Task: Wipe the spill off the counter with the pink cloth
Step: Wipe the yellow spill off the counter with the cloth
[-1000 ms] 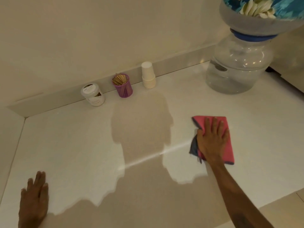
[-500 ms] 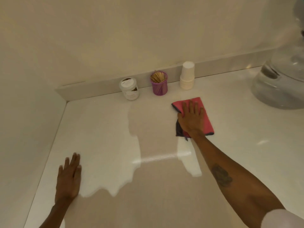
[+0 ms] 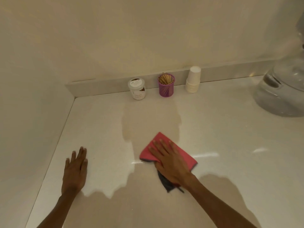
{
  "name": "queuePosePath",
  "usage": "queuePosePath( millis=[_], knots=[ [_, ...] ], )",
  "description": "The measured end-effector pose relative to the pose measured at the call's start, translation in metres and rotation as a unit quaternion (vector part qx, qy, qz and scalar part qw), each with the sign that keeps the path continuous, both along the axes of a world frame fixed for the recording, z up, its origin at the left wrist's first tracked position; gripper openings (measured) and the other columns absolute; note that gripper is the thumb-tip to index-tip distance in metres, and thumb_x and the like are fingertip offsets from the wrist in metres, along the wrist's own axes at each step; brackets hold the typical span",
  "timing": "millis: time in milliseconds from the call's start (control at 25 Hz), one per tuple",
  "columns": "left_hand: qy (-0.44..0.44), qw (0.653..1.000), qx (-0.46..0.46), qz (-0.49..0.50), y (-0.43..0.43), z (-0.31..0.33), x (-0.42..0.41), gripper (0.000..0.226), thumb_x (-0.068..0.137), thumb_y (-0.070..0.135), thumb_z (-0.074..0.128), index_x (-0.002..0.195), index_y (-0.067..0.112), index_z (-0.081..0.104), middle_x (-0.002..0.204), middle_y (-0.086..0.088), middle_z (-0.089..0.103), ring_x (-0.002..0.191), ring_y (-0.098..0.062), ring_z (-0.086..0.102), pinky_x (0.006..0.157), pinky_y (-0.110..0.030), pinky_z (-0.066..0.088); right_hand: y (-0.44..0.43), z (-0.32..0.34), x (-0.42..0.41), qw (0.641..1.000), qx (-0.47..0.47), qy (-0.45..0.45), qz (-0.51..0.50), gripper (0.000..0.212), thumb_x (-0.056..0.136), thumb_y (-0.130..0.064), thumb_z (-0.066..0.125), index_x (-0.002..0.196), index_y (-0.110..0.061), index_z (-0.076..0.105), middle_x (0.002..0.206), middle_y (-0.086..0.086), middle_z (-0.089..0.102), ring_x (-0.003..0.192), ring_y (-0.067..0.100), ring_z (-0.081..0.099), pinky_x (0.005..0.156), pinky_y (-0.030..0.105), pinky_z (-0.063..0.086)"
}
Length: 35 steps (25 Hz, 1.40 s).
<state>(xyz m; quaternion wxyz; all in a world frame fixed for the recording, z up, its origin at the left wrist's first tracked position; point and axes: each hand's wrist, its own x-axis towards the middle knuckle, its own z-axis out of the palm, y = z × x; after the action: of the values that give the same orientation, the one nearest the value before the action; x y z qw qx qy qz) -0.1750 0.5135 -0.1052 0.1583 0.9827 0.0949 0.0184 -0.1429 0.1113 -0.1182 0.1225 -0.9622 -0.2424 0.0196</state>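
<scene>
The pink cloth [image 3: 185, 156], with a grey underside showing at its near corner, lies flat on the white counter [image 3: 230, 145] near the middle. My right hand [image 3: 169, 162] presses down on it with fingers spread, covering its centre. My left hand [image 3: 75, 170] rests flat on the counter to the left, fingers apart, holding nothing. A faint tan patch on the counter [image 3: 148, 119] lies just beyond the cloth; I cannot tell whether it is spill or shadow.
Against the back wall stand a white lidded jar [image 3: 137, 88], a purple toothpick holder [image 3: 166, 87] and a stack of white paper cups [image 3: 193, 79]. A large clear water bottle [image 3: 283, 94] sits at the right. A wall bounds the counter on the left.
My right hand has slid the pink cloth to the left and nearer to me across the counter. The view has swung left; my left hand stays flat on the counter.
</scene>
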Motion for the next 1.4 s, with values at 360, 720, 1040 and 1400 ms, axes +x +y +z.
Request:
queuePosePath(
  millis=[360,720,1040,1400],
  knots=[
    [-0.007,1.0,0.004,0.007,0.002,-0.001,0.004,0.054,0.105,0.037,0.018,0.156,0.02,0.022,0.162,0.009,0.016,0.153,-0.016,0.01,0.126,-0.038,0.002,-0.086,0.021,0.09,0.965,-0.024,0.017,-0.26,0.057,0.106,-0.035,0.028,0.16,-0.019,0.019,0.168,0.009,0.016,0.156,0.033,0.01,0.126,0.053,0.01],
    [-0.019,0.999,-0.031,0.004,0.009,-0.006,0.003,0.054,0.104,0.041,0.015,0.155,0.025,0.021,0.162,0.014,0.016,0.154,-0.013,0.007,0.127,-0.039,0.004,0.071,0.032,0.132,0.988,0.012,0.037,-0.148,0.05,0.107,-0.029,0.034,0.156,-0.018,0.032,0.166,0.009,0.023,0.155,0.034,0.013,0.127,0.052,0.004],
    [-0.017,0.994,-0.108,-0.004,0.013,-0.005,-0.001,0.056,0.102,0.045,0.014,0.155,0.028,0.017,0.163,0.014,0.019,0.153,-0.008,0.0,0.126,-0.032,-0.007,0.094,0.061,0.12,0.977,-0.07,-0.034,-0.2,0.018,0.1,-0.017,0.048,0.112,-0.009,0.06,0.114,0.01,0.062,0.102,0.028,0.059,0.089,0.04,0.049],
    [-0.028,0.969,-0.244,0.037,-0.022,0.045,0.024,0.052,0.104,0.045,0.027,0.155,0.033,0.025,0.163,0.008,0.021,0.154,-0.014,0.009,0.126,-0.038,0.01,0.079,0.121,0.115,0.844,0.387,0.071,-0.363,0.016,0.091,-0.02,0.066,0.101,-0.012,0.076,0.092,0.008,0.072,0.087,0.026,0.065,0.074,0.035,0.049]
  ],
)
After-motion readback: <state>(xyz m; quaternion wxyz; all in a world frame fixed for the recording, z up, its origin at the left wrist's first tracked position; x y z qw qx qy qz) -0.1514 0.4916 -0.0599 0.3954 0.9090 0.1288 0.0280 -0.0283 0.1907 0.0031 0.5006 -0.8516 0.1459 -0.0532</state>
